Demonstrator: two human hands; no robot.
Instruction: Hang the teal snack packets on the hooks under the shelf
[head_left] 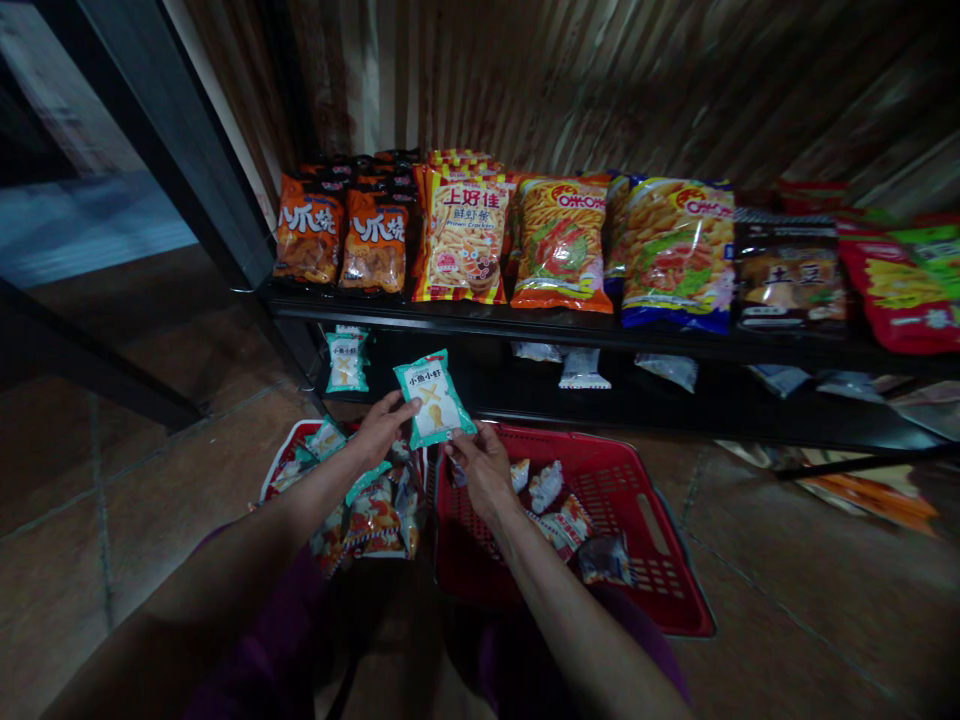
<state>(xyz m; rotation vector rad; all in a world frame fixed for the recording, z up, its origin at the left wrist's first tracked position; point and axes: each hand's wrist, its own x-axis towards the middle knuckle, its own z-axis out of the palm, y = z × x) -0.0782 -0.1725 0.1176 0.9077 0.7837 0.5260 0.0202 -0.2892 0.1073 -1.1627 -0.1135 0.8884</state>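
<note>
Both my hands hold one small teal snack packet (434,399) up in front of the lower shelf. My left hand (382,425) pinches its left edge. My right hand (482,465) grips its bottom right corner. Below my hands stand two red baskets. The left basket (287,452) is full of mixed snack packets. The right basket (637,520) holds a few small packets near its left side. A second teal packet (347,360) stands on the lower shelf at the left.
A black shelf (525,325) carries a row of large snack bags, orange ones (341,235) at the left, green and red further right. Small pale packets (585,368) lie on the lower shelf. Brown tiled floor lies all around, and a dark door frame (172,130) stands at the left.
</note>
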